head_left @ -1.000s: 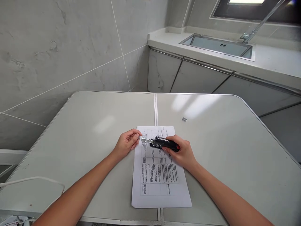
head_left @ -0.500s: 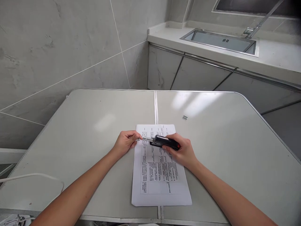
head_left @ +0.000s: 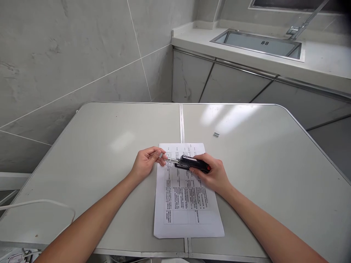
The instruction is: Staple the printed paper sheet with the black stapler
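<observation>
A black stapler (head_left: 192, 164) lies across the upper part of a printed sheet of paper (head_left: 186, 204) on a grey folding table (head_left: 109, 146). My right hand (head_left: 214, 175) is wrapped round the stapler's rear end. Its metal staple tray (head_left: 172, 160) sticks out to the left. My left hand (head_left: 146, 164) pinches the tip of that tray with thumb and fingers. A small strip of staples (head_left: 216, 134) rests on the table beyond the paper, to the right.
A white cable (head_left: 41, 206) loops over the table's near left corner. Behind the table stand a tiled wall, a cabinet front (head_left: 219, 80) and a counter with a steel sink (head_left: 257, 44) and tap (head_left: 301, 25).
My left hand has closed in on the end of the metal tray and now pinches it. The stapler and right hand have barely shifted. The view has tilted slightly.
</observation>
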`<state>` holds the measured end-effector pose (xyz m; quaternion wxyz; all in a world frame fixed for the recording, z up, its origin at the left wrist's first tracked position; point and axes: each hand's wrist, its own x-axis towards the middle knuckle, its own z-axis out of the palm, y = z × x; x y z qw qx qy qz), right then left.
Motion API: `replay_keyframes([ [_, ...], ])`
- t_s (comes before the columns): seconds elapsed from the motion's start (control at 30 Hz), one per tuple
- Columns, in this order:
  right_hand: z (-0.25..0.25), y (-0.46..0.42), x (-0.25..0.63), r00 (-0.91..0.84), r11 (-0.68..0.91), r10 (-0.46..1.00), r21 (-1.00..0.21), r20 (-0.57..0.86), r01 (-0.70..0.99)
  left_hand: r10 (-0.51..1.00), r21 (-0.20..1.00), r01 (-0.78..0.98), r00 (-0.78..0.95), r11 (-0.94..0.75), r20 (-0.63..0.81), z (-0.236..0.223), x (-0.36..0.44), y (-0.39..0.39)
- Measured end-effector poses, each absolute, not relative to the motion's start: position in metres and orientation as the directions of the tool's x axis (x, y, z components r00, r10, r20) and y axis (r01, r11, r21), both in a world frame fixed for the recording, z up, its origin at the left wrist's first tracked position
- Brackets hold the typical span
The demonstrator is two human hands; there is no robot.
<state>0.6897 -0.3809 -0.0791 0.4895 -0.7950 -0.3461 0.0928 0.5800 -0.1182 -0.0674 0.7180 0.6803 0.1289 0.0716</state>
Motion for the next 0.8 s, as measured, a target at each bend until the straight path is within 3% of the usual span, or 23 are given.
replay_keyframes([
  [0.17, -0.0788, -0.3808, 0.6896, 0.740, -0.278, 0.643, -0.841, 0.196, 0.464, 0.292, 0.998, -0.043, 0.955, -0.036, 0.052, -0.0699, 0.5788, -0.1191],
  [0.3, -0.0785, -0.3809, 0.6901, 0.741, -0.273, 0.641, -0.841, 0.203, 0.467, 0.271, 0.998, -0.066, 0.960, -0.020, 0.069, -0.0708, 0.5791, -0.1199],
  [0.67, -0.0792, -0.3809, 0.6908, 0.740, -0.267, 0.640, -0.845, 0.204, 0.464, 0.250, 0.966, -0.176, 0.942, -0.190, 0.221, -0.0720, 0.5803, -0.1260],
  [0.8, -0.0798, -0.3810, 0.6906, 0.740, -0.268, 0.644, -0.849, 0.194, 0.455, 0.176, 0.929, -0.228, 0.942, -0.292, 0.287, -0.0733, 0.5809, -0.1269],
])
